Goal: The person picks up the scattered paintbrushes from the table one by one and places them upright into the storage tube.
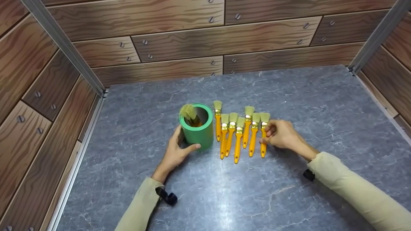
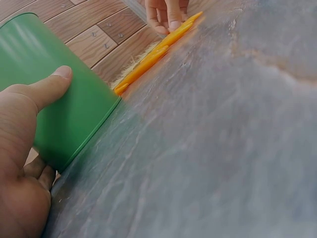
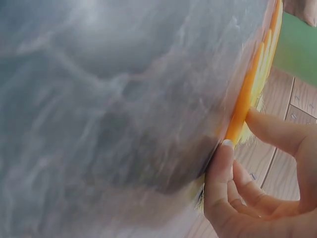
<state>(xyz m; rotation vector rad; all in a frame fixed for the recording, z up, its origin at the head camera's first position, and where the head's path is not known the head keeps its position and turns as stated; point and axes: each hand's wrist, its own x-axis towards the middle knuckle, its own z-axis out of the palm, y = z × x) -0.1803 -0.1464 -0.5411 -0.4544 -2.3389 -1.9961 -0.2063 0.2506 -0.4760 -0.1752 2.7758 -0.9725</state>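
A green cylindrical can (image 1: 200,136) stands upright on the table with its mouth open. My left hand (image 1: 174,154) grips it from the left, thumb across the front; the left wrist view shows its base at the tabletop. Bristles of paintbrushes (image 1: 188,112) poke out at the can's left rim; how many is hard to tell. To the right, several paintbrushes (image 1: 239,136) with orange handles lie in a row, bristles pointing away from me. At the rightmost paintbrush (image 1: 263,150), my right hand (image 1: 284,134) pinches the handle between thumb and fingers.
Beneath everything is a grey marbled tabletop (image 1: 205,195). Wood-patterned panels (image 1: 179,41) wall it in at the back and both sides, with metal posts (image 1: 69,48) at the rear corners. Black straps (image 1: 167,196) sit at both wrists.
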